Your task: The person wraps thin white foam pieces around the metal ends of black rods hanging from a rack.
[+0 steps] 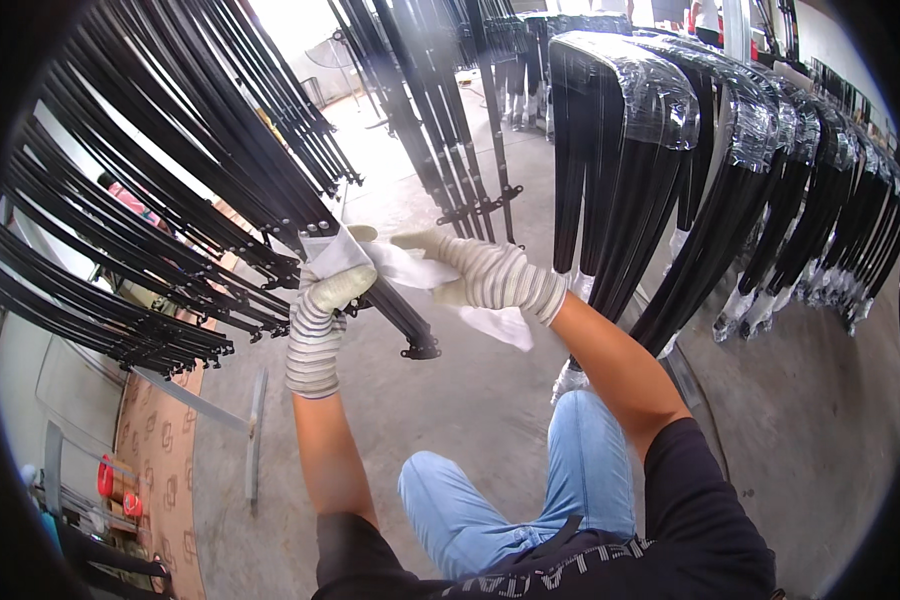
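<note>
A: Status on the left hand (pixel 338 292)?
B: Clamped. Thumb over the near face of a black metal bar (pixel 395 310), with part of a thin white sheet (pixel 395 267) pressed between glove and bar. Far-side fingers partly hidden.
A: Right hand (pixel 485 272)?
B: Just right of the bar, fingers together on the same sheet. Exact pinch point is covered by the glove, but the sheet runs from the bar to that hand, and a loose tail hangs below it.
A: Gloves?
B: Striped knit on both, pale with grey bands.
A: Where's the bar?
B: Centre-left of view, slanting down toward the person's knees (pixel 440 490). Lower end sticks out past the left hand, bare, with a small bracket (pixel 420 350) on the tip. Sheet is around the bar just above that.
A: Around it?
B: Left: rows of similar black bars (pixel 100 305), ends pointing down. Right: long row of curved black frames (pixel 625 190), upper bends in clear plastic film (pixel 660 100), lower ends wrapped too.
A: Floor?
B: Grey concrete floor (pixel 490 410). Grey metal strip (pixel 255 440) lying beside a patterned mat (pixel 160 440); red bucket (pixel 133 504) lower left. Standing fan (pixel 332 55) at the back.
</note>
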`<state>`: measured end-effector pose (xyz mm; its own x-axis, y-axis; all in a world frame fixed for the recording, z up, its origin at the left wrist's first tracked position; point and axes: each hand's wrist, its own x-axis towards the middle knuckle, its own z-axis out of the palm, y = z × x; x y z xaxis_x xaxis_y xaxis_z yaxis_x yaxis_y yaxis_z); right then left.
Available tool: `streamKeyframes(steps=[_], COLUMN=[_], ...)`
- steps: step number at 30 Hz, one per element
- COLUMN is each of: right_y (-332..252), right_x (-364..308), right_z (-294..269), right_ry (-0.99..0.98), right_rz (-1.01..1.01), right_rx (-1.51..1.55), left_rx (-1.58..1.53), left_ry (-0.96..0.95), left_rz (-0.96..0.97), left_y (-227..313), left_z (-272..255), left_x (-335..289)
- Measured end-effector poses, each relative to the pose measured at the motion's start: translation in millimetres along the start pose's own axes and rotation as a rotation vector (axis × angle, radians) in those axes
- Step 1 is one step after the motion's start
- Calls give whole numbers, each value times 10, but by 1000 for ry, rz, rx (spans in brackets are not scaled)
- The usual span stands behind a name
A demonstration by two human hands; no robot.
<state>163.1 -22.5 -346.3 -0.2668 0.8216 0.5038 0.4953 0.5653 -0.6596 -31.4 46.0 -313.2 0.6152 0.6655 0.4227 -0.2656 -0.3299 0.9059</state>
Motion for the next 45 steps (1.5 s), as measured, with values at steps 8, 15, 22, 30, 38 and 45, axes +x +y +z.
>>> streamKeyframes(steps=[8,15,22,30,38,45], right_y=[-72,-462,-9,-54,378,909], right_x=[-366,-574,231,-150,-389,-456], right_z=[15,13,-81,-84,333,29], right_ry=[848,242,-216,244,572,733], right_rz=[-539,170,196,498,337,434], right_rx=[-1251,-686,330,678,977,572], left_rx=[35,23,-7,216,1189,382], left_ry=[-34,-21,-69,342,113,483], left_rz=[-66,-84,-74,214,597,296], left_y=[67,85,54,-114,-379,-769], left_z=[-116,-191,-154,-73,1095,1160], left_x=[-3,-61,2,49,341,612])
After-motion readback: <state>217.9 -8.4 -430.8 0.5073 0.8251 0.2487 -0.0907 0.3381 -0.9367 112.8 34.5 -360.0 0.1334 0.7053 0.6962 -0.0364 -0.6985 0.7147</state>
